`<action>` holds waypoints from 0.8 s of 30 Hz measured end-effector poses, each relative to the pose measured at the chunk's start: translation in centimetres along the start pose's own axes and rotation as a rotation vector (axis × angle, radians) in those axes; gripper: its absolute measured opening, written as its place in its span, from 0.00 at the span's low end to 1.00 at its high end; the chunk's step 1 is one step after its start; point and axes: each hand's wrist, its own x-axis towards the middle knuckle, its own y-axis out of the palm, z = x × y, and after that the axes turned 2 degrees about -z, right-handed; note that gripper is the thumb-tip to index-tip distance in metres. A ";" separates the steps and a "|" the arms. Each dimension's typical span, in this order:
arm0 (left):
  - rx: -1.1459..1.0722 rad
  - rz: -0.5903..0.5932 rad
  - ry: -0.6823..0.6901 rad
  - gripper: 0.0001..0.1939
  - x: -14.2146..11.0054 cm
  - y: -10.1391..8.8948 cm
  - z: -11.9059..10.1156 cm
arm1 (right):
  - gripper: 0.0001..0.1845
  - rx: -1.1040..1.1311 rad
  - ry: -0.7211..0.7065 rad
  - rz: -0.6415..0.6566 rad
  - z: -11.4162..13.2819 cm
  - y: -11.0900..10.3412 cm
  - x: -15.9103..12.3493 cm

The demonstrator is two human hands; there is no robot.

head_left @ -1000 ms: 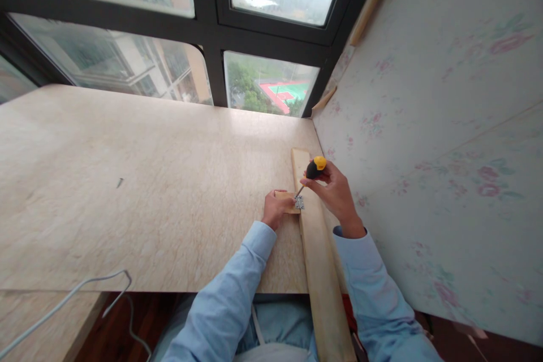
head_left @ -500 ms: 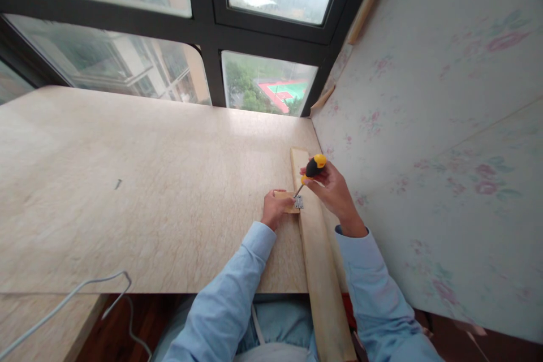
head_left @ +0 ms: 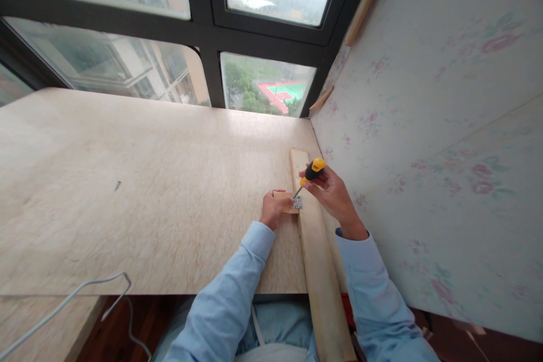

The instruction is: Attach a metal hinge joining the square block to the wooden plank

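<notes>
A yellow-and-black screwdriver [head_left: 314, 169] is in my right hand [head_left: 333, 192], its shaft slanting down to the left. Its tip meets the left leaf of a small metal hinge [head_left: 298, 202]; the screw under it is too small to make out. The hinge spans a small wooden block [head_left: 285, 195] and a long wooden plank [head_left: 318, 260]. My left hand [head_left: 272, 209] grips the block from its left side, thumb on top close to the hinge. The plank lies lengthwise on the stone ledge, its near end sticking out over the front edge.
A screw [head_left: 117, 185] lies on the stone ledge [head_left: 169, 209] at the left. A white cable [head_left: 85, 285] loops over the front left edge. Windows with a dark frame [head_left: 212, 68] stand behind, and a floral papered wall [head_left: 424, 181] rises on the right.
My right-hand fingers have shifted slightly around the screwdriver handle, whose tip stays at the hinge. My left hand keeps its hold on the block. The view has drifted a little.
</notes>
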 end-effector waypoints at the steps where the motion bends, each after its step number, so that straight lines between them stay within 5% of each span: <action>1: -0.001 0.002 0.003 0.24 0.0 0.0 0.0 | 0.24 -0.076 -0.009 -0.037 0.2 0.1 -0.1; 7: -0.009 -0.005 0.011 0.24 -0.1 0.0 0.0 | 0.29 -0.305 -0.012 -0.265 -0.2 0.7 0.0; 13: 0.000 -0.007 0.016 0.25 -0.1 0.0 0.0 | 0.38 0.106 0.050 -0.028 -1.4 0.0 -0.3; 17: 0.020 -0.009 0.014 0.24 -0.1 0.1 0.0 | 0.35 0.105 0.051 0.009 -0.6 -0.2 -0.4; 24: 0.005 -0.009 0.014 0.24 -0.3 0.1 -0.2 | 0.35 -0.351 0.053 -0.334 0.2 0.5 0.4</action>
